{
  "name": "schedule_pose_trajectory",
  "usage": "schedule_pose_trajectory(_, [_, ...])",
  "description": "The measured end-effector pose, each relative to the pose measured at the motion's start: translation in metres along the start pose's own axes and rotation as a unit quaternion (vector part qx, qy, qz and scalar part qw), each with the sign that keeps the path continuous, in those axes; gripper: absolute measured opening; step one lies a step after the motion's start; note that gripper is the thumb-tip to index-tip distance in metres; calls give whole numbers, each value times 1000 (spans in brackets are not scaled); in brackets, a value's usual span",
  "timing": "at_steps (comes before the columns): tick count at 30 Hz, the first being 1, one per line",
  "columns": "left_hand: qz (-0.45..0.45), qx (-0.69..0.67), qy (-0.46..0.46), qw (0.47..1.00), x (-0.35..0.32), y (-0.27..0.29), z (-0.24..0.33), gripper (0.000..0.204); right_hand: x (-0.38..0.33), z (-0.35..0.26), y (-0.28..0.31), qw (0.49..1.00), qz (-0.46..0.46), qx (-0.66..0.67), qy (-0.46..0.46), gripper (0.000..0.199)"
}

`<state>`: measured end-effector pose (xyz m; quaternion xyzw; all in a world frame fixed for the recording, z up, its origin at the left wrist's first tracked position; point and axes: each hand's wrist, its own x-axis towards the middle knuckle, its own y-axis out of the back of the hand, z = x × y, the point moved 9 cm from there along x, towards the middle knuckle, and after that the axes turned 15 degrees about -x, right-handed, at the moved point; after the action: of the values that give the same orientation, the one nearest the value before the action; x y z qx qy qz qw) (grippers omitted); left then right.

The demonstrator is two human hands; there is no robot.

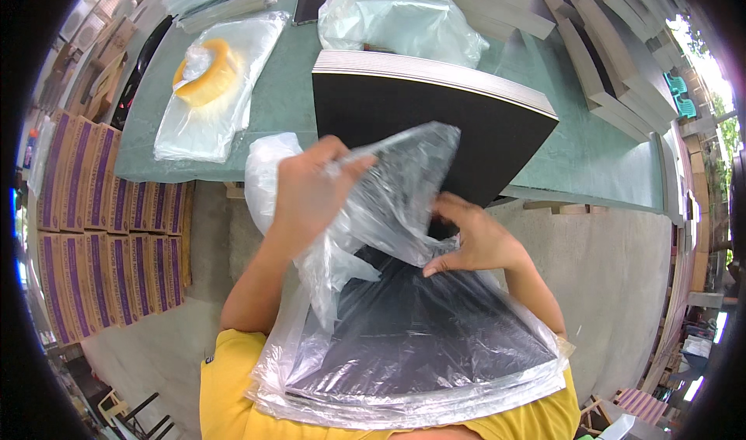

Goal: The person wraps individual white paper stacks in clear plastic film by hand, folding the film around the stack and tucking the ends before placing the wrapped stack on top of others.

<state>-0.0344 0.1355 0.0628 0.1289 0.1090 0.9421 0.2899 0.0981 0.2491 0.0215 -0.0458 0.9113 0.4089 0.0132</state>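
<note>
On the left I see stacked brown cartons (113,207) with purple bands, beside the green counter (276,82). On its left part lies a pile of clear plastic bags (194,137), and a wide roll of yellowish tape (213,88) rests on top, with a crumpled clear scrap at its core. A dark flat rectangle (311,5) sits farther back.

Next comes the left hand (311,195), slightly blurred in my feed, its fingers closed on loose clear film (408,156) that fans out to the right. Below the film, the bagged dark boards (420,335) lie flat against the person's yellow shirt (237,370), in front of the counter, the plastic wrinkled and shiny over them. Beyond, I make out a puffy clear bag (400,12) on the counter and, nearer, a thick black block (435,102) with a pale layered edge, tilted at the counter's near side.

Then I have the right hand (483,238), thumb and fingers gripping the gathered plastic at the upper end of the bagged dark boards. At the far right, stacks of pale boards (622,75) stand on the counter.
</note>
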Motion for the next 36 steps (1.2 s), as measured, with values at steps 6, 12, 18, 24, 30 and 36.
schedule_pose_trajectory(6, [-2,35,-6,999,2,-2,-1,21,5,-14,35,983,169,10,-74,19])
schedule_pose_trajectory(12, [91,11,-22,996,6,53,-14,27,-4,36,38,910,189,341,-139,27])
schedule_pose_trajectory(18, [87,-26,-45,995,6,51,-9,26,10,44,-24,910,-65,375,-165,46])
schedule_pose_trajectory(24, [42,-60,-20,997,2,48,-13,23,13,18,-33,850,-168,479,-142,29])
schedule_pose_trajectory(30, [178,-8,-70,981,-2,85,6,19,13,31,-16,867,-93,464,-153,20])
schedule_pose_trajectory(36, [-80,-62,-93,991,-12,22,46,15,22,0,9,918,-21,388,-77,27])
